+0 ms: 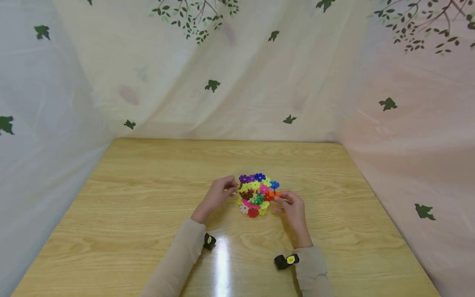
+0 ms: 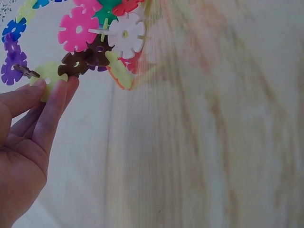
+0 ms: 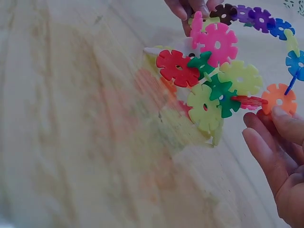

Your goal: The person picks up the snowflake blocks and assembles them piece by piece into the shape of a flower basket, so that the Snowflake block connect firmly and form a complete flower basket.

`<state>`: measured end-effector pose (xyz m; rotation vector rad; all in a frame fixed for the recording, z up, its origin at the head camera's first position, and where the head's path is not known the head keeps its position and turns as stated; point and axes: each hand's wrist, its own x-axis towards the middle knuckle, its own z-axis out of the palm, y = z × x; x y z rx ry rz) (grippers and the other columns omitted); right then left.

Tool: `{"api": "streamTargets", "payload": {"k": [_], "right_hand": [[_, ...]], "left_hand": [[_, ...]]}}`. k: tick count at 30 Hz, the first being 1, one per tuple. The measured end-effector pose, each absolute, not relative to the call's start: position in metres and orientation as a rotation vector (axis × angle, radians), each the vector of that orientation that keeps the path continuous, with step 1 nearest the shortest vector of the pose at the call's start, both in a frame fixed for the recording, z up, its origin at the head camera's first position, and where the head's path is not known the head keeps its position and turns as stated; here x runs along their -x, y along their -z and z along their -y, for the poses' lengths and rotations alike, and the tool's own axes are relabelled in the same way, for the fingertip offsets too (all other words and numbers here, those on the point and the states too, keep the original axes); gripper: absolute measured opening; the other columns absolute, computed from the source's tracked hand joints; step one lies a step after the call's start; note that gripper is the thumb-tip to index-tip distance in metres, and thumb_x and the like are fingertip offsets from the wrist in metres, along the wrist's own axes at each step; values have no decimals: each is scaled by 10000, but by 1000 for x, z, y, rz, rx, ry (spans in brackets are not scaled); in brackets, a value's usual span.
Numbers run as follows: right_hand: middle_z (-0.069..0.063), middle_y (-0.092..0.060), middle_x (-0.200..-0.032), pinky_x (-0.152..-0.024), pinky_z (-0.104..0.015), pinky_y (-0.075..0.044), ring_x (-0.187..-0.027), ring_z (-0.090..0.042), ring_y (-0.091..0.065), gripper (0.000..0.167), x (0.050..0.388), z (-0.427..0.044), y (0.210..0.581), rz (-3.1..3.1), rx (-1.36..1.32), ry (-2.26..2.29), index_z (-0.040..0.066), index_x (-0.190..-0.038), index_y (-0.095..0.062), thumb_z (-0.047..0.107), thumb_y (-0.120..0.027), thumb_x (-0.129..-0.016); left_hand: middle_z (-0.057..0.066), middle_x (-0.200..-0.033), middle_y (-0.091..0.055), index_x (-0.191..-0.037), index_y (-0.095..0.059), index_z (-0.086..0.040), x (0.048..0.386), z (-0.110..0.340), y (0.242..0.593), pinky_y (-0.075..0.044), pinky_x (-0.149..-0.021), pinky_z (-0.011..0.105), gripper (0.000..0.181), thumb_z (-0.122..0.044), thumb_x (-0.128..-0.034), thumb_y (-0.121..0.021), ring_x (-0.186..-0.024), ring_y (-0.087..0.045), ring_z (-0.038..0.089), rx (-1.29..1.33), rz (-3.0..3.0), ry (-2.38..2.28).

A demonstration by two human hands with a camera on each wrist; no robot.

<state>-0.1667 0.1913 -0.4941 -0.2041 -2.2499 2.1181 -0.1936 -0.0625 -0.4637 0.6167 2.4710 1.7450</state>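
Observation:
Many-coloured interlocking snowflake discs form one joined structure [image 1: 256,198], held between both hands over the middle of the table. At its left side my left hand [image 1: 220,192] pinches a pale yellow disc [image 2: 50,71] between thumb and fingers. My right hand [image 1: 295,208] grips an orange disc [image 3: 279,100] on the opposite side, thumb on its face. A chain with purple discs [image 3: 262,20] and blue discs arcs along the far side. Pink [image 2: 78,28], white [image 2: 126,34], red [image 3: 178,67] and green discs cluster nearer. Some discs at the centre are hidden behind others.
The wooden table [image 1: 130,198] has a glare streak near its front. Pale curtains [image 1: 237,103] with a leaf print stand behind it and on both sides. A black wrist camera [image 1: 209,241] sits at the left cuff, another wrist camera [image 1: 285,261] at the right cuff.

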Motion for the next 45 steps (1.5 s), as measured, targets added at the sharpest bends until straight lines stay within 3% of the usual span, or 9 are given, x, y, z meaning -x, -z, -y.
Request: {"api": "streamTargets", "payload": {"k": [7,11,24,30,39,45], "right_hand": [[76,-685,-863,-663,-289,-619,-792,-9,-681,128,165,-186,496,2293,215,-2082,-74,-1036,-628,-7,-581,-938],[-26,-707,-937,-664,-288,-618,-804,-17,-677,151,164,-182,496,2335,211,-2025,-79,-1053,-638,3,-582,-940],[-167,-676,-1110,-695,-283,-616,-943,-161,-682,184,164,-178,489,2508,223,-1950,-2,-1104,-666,68,-569,-965],[-235,-672,-1095,-694,-315,-620,-922,-196,-688,205,170,-173,486,2561,44,-1880,-56,-1118,-653,43,-565,-962],[-211,-708,-1046,-689,-328,-620,-972,-291,-698,204,171,-161,477,2679,-74,-1781,-23,-1097,-678,88,-565,-968],[-230,-715,-1022,-675,-339,-621,-960,-322,-701,214,172,-159,472,2722,-159,-1709,-55,-1105,-673,58,-555,-967]], "left_hand": [[222,-927,-637,-856,-569,56,188,71,466,-618,-761,382,64,89,-910,-562,-936,-678,361,-602,-2438,-1770],[241,-928,-622,-857,-564,75,184,74,467,-619,-751,382,59,96,-911,-556,-926,-676,379,-580,-2426,-1792],[269,-950,-637,-876,-563,84,175,80,465,-620,-732,359,33,111,-882,-580,-878,-679,404,-513,-2403,-1771],[247,-993,-642,-907,-559,80,176,87,464,-620,-738,330,35,70,-898,-590,-933,-675,384,-454,-2447,-1743],[204,-1032,-662,-981,-632,35,171,105,461,-614,-729,286,90,29,-892,-620,-968,-675,356,-395,-2554,-1690],[213,-996,-676,-989,-651,48,167,114,458,-614,-702,277,98,34,-898,-616,-946,-680,362,-444,-2598,-1674]]}}
